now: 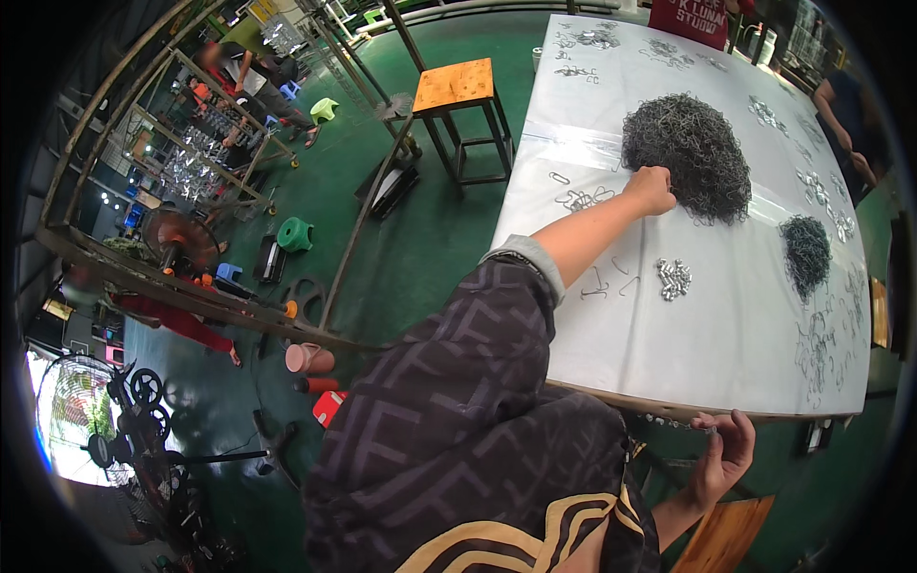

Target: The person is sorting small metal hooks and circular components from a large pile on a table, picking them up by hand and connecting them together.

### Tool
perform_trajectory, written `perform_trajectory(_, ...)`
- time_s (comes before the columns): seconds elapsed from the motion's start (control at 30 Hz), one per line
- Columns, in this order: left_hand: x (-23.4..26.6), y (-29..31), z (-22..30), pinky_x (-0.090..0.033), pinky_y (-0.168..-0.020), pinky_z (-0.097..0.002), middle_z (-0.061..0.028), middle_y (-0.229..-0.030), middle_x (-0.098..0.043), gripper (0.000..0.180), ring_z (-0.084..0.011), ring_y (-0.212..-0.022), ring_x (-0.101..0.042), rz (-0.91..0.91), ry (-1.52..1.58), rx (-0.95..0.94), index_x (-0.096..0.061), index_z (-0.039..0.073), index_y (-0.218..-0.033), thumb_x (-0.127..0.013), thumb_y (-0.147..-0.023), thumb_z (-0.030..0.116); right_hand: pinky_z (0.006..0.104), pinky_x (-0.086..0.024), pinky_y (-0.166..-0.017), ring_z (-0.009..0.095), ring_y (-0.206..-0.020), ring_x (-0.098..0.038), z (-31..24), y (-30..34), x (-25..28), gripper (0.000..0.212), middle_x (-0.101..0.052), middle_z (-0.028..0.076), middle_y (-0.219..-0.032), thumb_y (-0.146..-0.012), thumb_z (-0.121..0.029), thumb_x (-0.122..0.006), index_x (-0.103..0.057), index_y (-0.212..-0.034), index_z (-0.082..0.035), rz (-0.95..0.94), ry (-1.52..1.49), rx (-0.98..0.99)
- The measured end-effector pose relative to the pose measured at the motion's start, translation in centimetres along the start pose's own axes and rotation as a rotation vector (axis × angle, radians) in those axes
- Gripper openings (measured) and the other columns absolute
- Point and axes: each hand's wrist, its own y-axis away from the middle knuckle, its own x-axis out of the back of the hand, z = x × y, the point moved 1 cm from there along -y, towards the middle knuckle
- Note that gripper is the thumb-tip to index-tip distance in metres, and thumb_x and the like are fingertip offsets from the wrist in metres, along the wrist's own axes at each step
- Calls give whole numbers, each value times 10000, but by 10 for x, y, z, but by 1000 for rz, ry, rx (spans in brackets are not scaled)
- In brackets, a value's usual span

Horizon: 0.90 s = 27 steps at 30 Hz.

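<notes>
My left hand [652, 191] reaches across the white table, its fingers closed at the near left edge of a large heap of dark wire hooks [693, 153]. What its fingertips grip is hidden. My right hand [721, 460] is beyond the table's near edge, thumb and fingers pinching a small silvery metal piece [709, 429]. A line of small shiny bits [664, 420] runs beside it, too small to make out. Between the hands lie a little pile of short silver metal parts [673, 279] and several loose wire hooks [611, 280].
A smaller heap of dark wire pieces [806, 254] lies on the right of the white table [602, 349]. Scattered metal parts [817, 191] spread beyond it. Another person [845, 124] stands at the far right edge. A wooden-topped stool [455, 84] stands left of the table.
</notes>
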Motion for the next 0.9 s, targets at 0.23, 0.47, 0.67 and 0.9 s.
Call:
perform_trajectory(0.23, 13, 59, 43, -491, -636, -299, -114, -701, -644, 115, -193, -655, -622, -157, 313, -155, -606, 19, -706, -643, -647, 110, 403, -476, -831, 233, -773, -604, 6, 4, 1, 345, -593, 129, -867, -851, -19, -558, -476, -1185, 15, 0, -43, -25)
perform_trajectory(0.47, 34, 138, 129, -452, -581, -231, -55, -711, -628, 114, -94, -656, -587, -582, 792, -240, -565, -1, -792, -646, -764, 73, 389, -497, -795, 248, -795, -626, 0, 5, -4, 343, -621, 159, -853, -819, 48, -532, -495, -1159, 27, 156, -22, -96)
perform_trajectory(0.67, 43, 192, 146, -469, -665, -233, -44, -783, -600, 103, -98, -762, -590, -816, 920, -115, -554, -20, -852, -641, -809, 13, 315, -497, -768, 218, -834, -626, 9, -8, -6, 383, -633, 157, -863, -798, 124, -512, -493, -1172, 42, 74, -195, -127)
perform_trajectory(0.9, 25, 201, 161, -463, -660, -217, -51, -794, -612, 98, -92, -758, -586, -1024, 868, -15, -573, -36, -867, -640, -804, -1, 250, -481, -746, 124, -825, -599, 6, -2, 1, 367, -621, 101, -881, -830, 92, -536, -502, -1190, 32, 134, -178, -185)
